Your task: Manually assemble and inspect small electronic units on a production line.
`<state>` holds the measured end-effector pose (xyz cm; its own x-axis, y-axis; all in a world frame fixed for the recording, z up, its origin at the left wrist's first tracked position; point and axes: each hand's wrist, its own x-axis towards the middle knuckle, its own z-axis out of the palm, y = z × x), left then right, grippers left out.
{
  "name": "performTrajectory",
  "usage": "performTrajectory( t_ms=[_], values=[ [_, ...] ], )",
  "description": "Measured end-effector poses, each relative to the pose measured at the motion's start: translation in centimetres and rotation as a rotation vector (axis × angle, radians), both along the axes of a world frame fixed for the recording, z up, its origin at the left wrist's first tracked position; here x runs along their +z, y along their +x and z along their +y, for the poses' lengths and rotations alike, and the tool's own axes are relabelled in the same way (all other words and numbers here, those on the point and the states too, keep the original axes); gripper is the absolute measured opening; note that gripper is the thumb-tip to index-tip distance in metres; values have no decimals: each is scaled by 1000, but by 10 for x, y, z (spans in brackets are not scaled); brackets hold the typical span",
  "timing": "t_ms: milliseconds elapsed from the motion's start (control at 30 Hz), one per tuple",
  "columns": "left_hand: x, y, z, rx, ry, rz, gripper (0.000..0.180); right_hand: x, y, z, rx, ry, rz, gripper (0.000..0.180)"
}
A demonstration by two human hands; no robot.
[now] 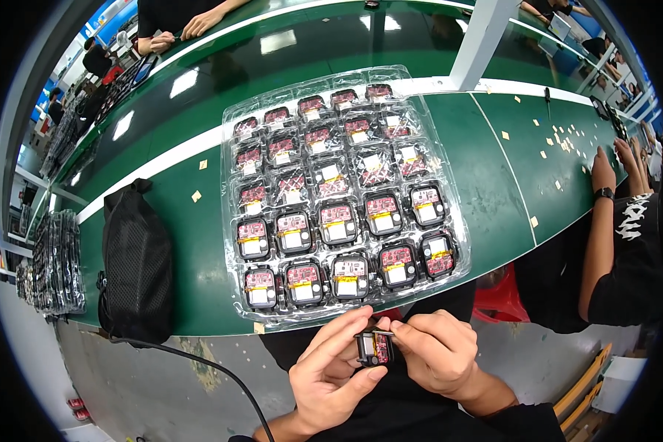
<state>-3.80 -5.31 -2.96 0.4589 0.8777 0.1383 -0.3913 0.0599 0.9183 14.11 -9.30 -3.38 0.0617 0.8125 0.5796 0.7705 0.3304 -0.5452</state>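
Note:
In front of my body, below the table edge, my left hand (pixel 331 372) holds a small black square watch case (pixel 376 349) between thumb and fingers. The open side of the case shows a red circuit board and yellow tape. My right hand (pixel 438 350) is closed in a pinch at the upper right edge of this case. A thin piece shows at its fingertips, too small to make out. Beyond both hands lies a clear plastic tray (pixel 236 300), its pockets filled with similar black cases with red boards, white parts and yellow tape.
A black mesh bag (pixel 136 265) sits left of the tray, near a black cable (pixel 221 368). Stacked clear trays (pixel 51 265) stand at far left. Small yellowish pieces (pixel 560 140) are scattered on the green table (pixel 493 199). A co-worker's arm (pixel 600 243) is at right; another person's hands (pixel 199 26) rest across.

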Motion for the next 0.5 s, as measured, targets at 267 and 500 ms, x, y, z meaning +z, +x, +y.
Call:
performTrajectory(
  t_ms=[267,500],
  values=[
    [4,-1,7,10,-13,-23,60,10,5,10,32,-14,-26,29],
    [19,-28,40,158,176,-41,61,18,47,8,-303,2,70,21]
  ],
)
